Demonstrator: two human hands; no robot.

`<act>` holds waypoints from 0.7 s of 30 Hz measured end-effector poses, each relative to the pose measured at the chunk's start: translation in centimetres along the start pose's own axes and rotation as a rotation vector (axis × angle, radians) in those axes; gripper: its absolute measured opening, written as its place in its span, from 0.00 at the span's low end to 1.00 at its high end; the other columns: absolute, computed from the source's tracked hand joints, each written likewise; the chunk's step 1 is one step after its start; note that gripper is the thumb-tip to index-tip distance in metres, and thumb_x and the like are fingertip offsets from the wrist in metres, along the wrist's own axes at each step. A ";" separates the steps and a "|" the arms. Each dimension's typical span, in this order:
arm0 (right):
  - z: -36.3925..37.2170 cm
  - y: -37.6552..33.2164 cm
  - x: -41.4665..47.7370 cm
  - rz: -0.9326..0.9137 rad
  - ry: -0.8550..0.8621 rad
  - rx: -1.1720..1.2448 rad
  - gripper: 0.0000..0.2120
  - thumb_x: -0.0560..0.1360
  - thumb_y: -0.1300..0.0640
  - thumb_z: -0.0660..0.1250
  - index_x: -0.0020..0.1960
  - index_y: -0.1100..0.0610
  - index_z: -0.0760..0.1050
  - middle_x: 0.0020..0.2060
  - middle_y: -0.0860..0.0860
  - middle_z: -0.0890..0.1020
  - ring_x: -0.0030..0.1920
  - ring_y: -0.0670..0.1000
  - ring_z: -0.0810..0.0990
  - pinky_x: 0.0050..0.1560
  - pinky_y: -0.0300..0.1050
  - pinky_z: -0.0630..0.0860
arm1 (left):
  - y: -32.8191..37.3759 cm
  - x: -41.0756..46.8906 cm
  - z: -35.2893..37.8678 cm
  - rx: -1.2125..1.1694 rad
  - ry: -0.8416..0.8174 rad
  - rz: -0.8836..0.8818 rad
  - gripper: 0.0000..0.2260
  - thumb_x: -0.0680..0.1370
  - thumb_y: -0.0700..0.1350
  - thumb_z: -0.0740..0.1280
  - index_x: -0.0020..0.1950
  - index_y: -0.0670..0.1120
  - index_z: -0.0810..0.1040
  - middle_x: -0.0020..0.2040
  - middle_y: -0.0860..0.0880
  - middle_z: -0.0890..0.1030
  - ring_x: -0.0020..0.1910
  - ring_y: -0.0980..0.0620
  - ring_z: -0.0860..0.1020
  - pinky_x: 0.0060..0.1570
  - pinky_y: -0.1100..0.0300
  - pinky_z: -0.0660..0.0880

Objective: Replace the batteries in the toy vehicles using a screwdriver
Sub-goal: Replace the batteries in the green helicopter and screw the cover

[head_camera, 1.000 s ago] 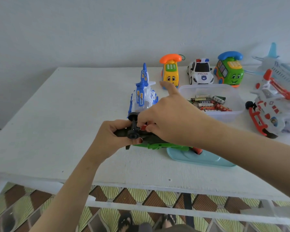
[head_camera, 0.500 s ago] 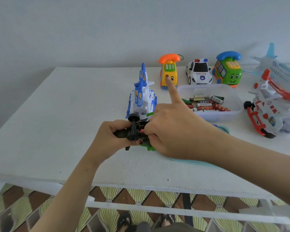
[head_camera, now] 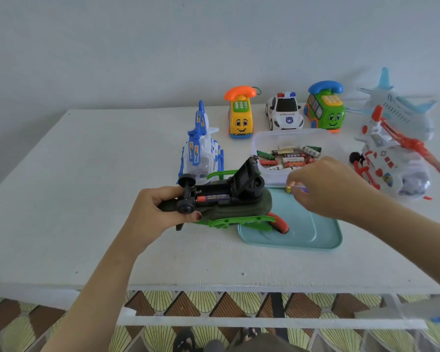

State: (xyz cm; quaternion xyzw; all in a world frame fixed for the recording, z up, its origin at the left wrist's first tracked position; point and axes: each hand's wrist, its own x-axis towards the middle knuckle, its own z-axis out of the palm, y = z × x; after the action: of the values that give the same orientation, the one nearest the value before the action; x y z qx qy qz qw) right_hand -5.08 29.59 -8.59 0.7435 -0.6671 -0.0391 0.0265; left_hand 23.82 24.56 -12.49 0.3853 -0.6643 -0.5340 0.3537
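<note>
A dark green toy helicopter [head_camera: 239, 207] lies belly-up on the white table [head_camera: 87, 199]. Its battery cover stands open and one battery [head_camera: 212, 198] shows in the bay. My left hand [head_camera: 160, 212] grips the helicopter's tail end by the black wheels. My right hand [head_camera: 325, 186] hovers to the right above the teal lid [head_camera: 302, 229], pinching a small battery [head_camera: 296, 189] with a yellow tip. A red-handled screwdriver [head_camera: 280, 222] lies on the lid, partly under the helicopter.
A clear tub of batteries [head_camera: 290, 156] sits behind the lid. A blue-white helicopter [head_camera: 201, 151] stands left of it. Along the wall stand a yellow phone car [head_camera: 240, 115], a police car [head_camera: 285, 113] and a green phone car [head_camera: 325, 107]. A red-white helicopter [head_camera: 391, 158] and a pale plane [head_camera: 396, 107] are at right.
My right hand has left the battery bay and moved right with a battery in its fingers. The open bay and the teal lid are now uncovered.
</note>
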 end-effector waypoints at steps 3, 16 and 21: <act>1.5 0.1 -0.3 -0.044 -0.009 -0.132 0.12 0.79 0.52 0.57 0.59 0.50 0.74 0.49 0.48 0.82 0.51 0.51 0.78 0.56 0.43 0.66 | -0.3 0.0 0.1 -0.021 0.031 -0.003 0.14 0.61 0.38 0.75 0.41 0.55 0.86 0.35 0.52 0.83 0.29 0.58 0.74 0.27 0.67 0.71; 0.5 0.3 0.7 -0.017 0.244 0.244 0.10 0.78 0.54 0.63 0.58 0.53 0.75 0.43 0.49 0.83 0.46 0.52 0.80 0.50 0.47 0.74 | -0.7 -0.5 0.2 0.007 0.040 0.030 0.18 0.58 0.36 0.80 0.46 0.47 0.85 0.37 0.53 0.84 0.33 0.61 0.78 0.32 0.70 0.73; -6.7 -1.9 0.3 -0.121 0.633 0.613 0.02 0.72 0.64 0.70 0.41 0.62 0.79 0.30 0.42 0.80 0.38 0.45 0.80 0.40 0.24 0.70 | -0.7 -0.7 0.3 -0.013 0.052 0.032 0.16 0.62 0.34 0.75 0.48 0.40 0.83 0.36 0.54 0.83 0.32 0.61 0.77 0.31 0.69 0.73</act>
State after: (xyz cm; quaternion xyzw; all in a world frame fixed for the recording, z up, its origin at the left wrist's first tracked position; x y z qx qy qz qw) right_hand -2.56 29.46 -2.14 0.7300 -0.5622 0.3886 0.0053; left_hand 23.98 25.19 -13.30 0.3860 -0.6573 -0.5226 0.3818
